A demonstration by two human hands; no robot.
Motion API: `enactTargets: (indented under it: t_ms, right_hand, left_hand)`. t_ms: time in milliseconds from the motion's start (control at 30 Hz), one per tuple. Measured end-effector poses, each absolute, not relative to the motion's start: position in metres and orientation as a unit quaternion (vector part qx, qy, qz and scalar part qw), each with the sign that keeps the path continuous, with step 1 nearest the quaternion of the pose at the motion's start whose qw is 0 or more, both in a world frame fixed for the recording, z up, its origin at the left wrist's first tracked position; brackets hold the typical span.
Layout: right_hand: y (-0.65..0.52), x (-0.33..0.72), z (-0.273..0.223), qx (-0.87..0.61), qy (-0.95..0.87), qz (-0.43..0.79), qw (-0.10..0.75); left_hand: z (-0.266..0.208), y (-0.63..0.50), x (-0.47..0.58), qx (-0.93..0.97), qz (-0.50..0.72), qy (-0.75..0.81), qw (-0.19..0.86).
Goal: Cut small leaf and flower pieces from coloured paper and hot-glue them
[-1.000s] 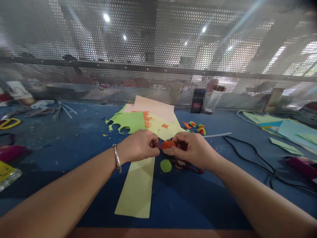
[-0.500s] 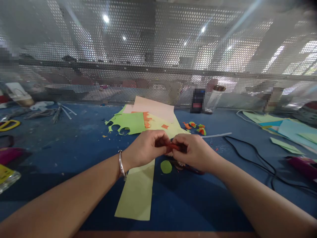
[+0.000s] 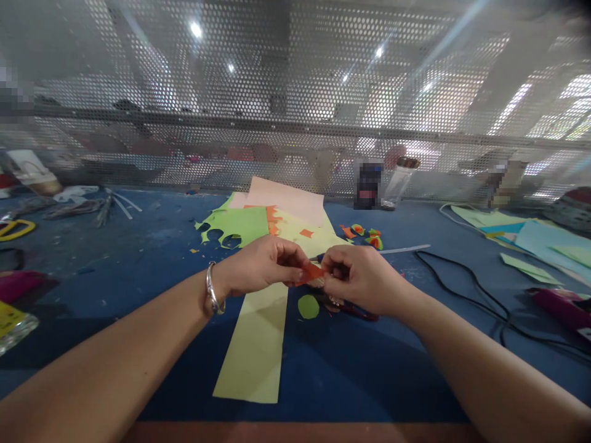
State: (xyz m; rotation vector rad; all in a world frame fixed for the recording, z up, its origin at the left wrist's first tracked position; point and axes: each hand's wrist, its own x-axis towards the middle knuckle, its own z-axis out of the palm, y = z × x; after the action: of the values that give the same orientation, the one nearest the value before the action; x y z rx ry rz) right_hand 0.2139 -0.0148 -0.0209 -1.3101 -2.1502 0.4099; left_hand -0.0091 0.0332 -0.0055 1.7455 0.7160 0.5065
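Observation:
A small piece of orange paper is pinched between both hands above the middle of the table. My left hand grips its left side with thumb and fingers; my right hand closes on its right end. Just below lies a green paper circle on the blue surface. A pale yellow paper strip reaches toward the front edge. Under my right hand, a dark-handled tool is mostly hidden.
Behind my hands lie green paper with rounded cut-outs and a pale pink sheet. Small orange-green paper pieces sit to the right, near a black cable. Yellow-handled scissors lie far left. A perforated metal screen stands behind.
My left hand has shifted slightly left and its fingers have loosened outward. The orange paper, bunched between the fingertips before, now shows a wider flat face.

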Motion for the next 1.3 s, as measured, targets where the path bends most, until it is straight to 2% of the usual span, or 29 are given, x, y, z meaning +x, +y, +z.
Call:
enactTargets:
  t_ms: [233,467,767,933,1300]
  right_hand:
    - [-0.013,0.221,-0.023,-0.433,-0.816,-0.018,0.381]
    - [-0.018,0.215,-0.024,-0.375,-0.859,-0.085,0.338]
    - [-0.015,0.217,-0.024,-0.355,-0.861,-0.072,0.356]
    - [-0.014,0.214,-0.025,-0.364,-0.844,0.002,0.393]
    - [-0.013,0.211,-0.029,-0.399,-0.801,0.068,0.442]
  left_hand:
    - [-0.011,0.033,0.0,0.582,0.328,0.391,0.633]
    - [-0.014,0.027,0.005,0.531,0.344,0.366,0.683]
    - [-0.014,0.019,0.013,0.504,0.341,0.34,0.717]
    - [-0.02,0.021,0.013,0.507,0.348,0.321,0.721]
    - [-0.017,0.019,0.017,0.526,0.393,0.325,0.681]
